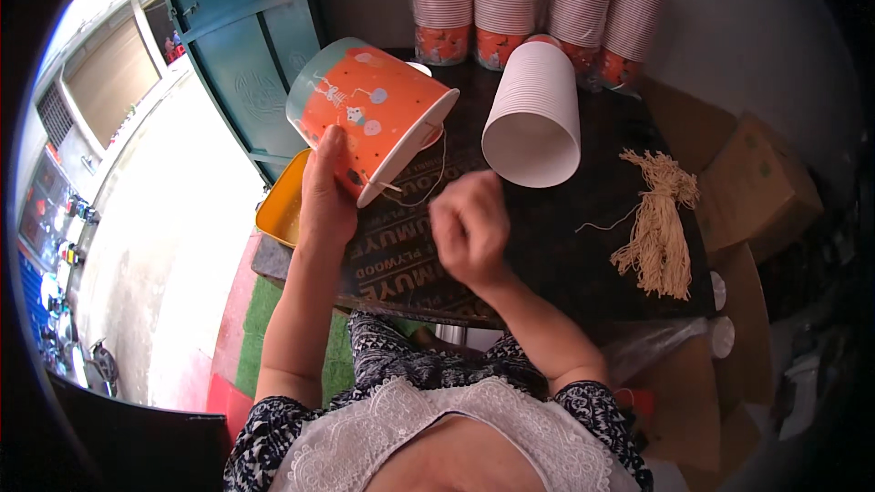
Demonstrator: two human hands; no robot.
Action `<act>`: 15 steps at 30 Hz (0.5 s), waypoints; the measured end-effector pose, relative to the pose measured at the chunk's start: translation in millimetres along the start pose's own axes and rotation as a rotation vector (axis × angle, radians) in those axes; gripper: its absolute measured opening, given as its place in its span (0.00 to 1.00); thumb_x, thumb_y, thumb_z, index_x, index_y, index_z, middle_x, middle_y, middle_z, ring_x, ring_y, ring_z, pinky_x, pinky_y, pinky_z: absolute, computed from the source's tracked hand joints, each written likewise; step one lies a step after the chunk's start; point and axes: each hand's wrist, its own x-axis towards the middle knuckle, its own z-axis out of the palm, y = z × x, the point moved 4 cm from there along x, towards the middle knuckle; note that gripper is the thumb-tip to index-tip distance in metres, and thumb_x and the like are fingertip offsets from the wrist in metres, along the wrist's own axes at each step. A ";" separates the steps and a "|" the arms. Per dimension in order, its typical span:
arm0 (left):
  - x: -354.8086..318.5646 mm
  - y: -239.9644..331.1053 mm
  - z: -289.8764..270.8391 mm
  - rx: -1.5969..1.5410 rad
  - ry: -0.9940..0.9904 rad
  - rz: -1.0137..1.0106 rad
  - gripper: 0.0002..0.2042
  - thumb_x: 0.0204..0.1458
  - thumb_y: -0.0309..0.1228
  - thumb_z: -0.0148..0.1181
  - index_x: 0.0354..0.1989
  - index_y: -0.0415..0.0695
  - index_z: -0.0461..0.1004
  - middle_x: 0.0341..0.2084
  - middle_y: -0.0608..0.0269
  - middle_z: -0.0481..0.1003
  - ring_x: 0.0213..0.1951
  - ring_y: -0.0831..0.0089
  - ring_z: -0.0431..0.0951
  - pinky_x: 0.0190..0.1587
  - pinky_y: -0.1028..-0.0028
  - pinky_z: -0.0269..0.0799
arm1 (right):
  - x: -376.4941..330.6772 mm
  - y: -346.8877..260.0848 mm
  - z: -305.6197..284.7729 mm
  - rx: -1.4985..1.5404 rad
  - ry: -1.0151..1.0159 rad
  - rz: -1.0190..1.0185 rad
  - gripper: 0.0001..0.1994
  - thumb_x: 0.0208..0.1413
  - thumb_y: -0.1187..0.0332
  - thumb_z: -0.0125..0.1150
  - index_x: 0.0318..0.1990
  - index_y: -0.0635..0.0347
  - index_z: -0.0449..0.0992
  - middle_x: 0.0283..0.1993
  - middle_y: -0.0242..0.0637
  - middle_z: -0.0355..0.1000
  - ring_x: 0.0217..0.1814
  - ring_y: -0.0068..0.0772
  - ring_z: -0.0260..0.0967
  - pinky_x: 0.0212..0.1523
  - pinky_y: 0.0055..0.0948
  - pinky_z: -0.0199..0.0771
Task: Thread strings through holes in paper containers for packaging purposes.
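Lace collar at the near edge, orange cup up in the left hand

White lace collar (355, 437) closest, over a black-and-white patterned dress (273, 428); both bare forearms reach forward from it.

Left hand (326, 196): clamped on a large orange-and-green paper cup (378, 100), thumb lying along the printed side. Cup held tilted above the near left part of a dark table (574, 255), its rim toward lower right. Thin cord (444, 164) hangs in a loop from the rim. Short pale piece juts out lower on the rim; too small to identify.

Right hand (469, 228): just right of the cord loop, apart from the cup. Fingers curled together, fist-like, blurred. Cannot tell whether anything is pinched inside.

On the table: stack of white ridged cups (538, 109) beyond the right hand, lying with its open mouth toward the person. Bundle of beige cords (670, 228) at right, one strand straying left. Plastic-wrapped cup stacks (444, 0) upright along the back.

Left side: yellow container (284, 210) beside the left wrist; green door (241, 27) farther back. Cardboard box (761, 182) right of the table.
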 end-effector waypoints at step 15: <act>-21.4 13.7 12.5 0.067 -0.099 -0.094 0.26 0.56 0.42 0.56 0.56 0.36 0.61 0.50 0.55 0.71 0.49 0.68 0.75 0.52 0.68 0.71 | 7.4 89.4 14.1 -0.052 -0.223 0.674 0.15 0.59 0.59 0.56 0.27 0.63 0.72 0.20 0.36 0.66 0.22 0.30 0.65 0.23 0.32 0.61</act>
